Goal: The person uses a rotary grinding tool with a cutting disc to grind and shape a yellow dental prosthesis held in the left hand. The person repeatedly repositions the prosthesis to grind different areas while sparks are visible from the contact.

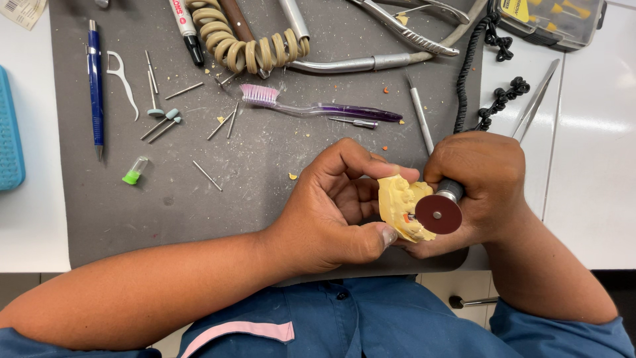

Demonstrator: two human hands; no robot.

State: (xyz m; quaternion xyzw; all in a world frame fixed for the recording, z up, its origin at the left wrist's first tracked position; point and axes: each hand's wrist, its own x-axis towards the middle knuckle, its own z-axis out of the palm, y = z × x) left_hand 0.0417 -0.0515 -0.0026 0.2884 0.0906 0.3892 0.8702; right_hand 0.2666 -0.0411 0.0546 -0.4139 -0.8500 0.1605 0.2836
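My left hand [334, 205] grips a yellow dental cast [401, 205] between thumb and fingers, low over the grey mat [265, 159]. My right hand [487, 182] is closed round a rotary handpiece [450, 191] whose dark red round disc [438, 213] rests against the cast's right side. A small orange spot shows on the cast beside the disc. The handpiece's body is mostly hidden inside my fist.
On the mat lie a purple toothbrush [318, 106], several thin burs [207, 175], a blue pen [96, 86], a white floss pick [122, 79], a green-capped vial [134, 170], a coiled beige cord [245, 46], metal pliers [404, 30]. Black coiled cable [480, 73], tweezers [536, 99] lie right.
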